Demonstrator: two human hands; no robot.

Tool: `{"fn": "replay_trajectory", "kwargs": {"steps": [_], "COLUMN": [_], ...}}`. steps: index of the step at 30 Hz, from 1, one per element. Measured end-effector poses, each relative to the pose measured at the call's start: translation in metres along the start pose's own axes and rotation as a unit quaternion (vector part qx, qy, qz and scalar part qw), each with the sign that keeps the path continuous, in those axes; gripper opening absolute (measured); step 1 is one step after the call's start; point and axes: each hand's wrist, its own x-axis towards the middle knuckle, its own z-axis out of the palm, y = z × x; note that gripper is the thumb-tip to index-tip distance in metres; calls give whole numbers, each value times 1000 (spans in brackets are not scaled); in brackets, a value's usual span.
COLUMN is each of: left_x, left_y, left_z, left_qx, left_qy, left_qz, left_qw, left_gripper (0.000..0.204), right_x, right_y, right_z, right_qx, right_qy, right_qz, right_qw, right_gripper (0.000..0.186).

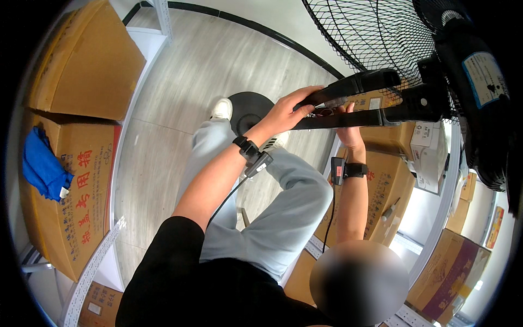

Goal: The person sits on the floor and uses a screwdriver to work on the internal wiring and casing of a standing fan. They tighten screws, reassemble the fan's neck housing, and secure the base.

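Lying over a box [60, 234] at the left of the frame, a blue cloth [46, 166] is well apart from the hands. At upper centre, a round black base [250, 103] sits on the floor [174, 76] beside two pale shoes [220, 109]; we judge a foot could knock it. Just right of it, the left hand [289, 106] is narrowed around the near end of the forked frame [411, 104] of a black fan [463, 71], fingers over the upper bar [354, 85]. The right hand [350, 133] touches the lower bar [359, 118] from below, fingertips in the gap near thin wires [325, 111]. If the bars were squeezed together, we think wires or fingers could be pinched. If a grip slipped, the fan, bulky at upper right, could swing or drop.

Left to right again, the left hand and forearm [212, 180] hide any link between base and frame. We cannot tell whether the right fingers hold the wires. A blurred disc [359, 280] at lower right covers whatever is behind it. The top edge cuts off the grille [376, 32].
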Motion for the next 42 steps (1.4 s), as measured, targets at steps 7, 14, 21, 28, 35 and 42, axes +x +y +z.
{"fn": "replay_trajectory", "kwargs": {"steps": [7, 14, 21, 28, 35, 42], "left_x": [0, -2, -2, -2, -4, -8], "left_y": [0, 3, 5, 4, 2, 10], "left_z": [3, 2, 1, 2, 3, 2], "left_qx": [-24, -36, -34, -28, 18, 55], "left_qy": [-11, -20, -46, -43, -23, 1], "left_qz": [0, -8, -22, -11, 27, 24], "left_qw": [1000, 999, 998, 999, 999, 998], "left_gripper": [48, 46, 47, 46, 48, 46], "right_x": [-9, -19, -28, -31, -29, -31], "right_y": [3, -8, 6, -20, -25, -26], "right_z": [-4, -4, -30, 22, 42, 47], "right_qx": [-96, -314, -134, 75, 160, 190], "right_qy": [71, 184, 142, 194, 119, 132], "right_qz": [-48, -73, -130, -197, -234, -205], "right_qw": [992, 928, 972, 958, 952, 951], "right_gripper": [69, 55, 35, 52, 55, 53]}}
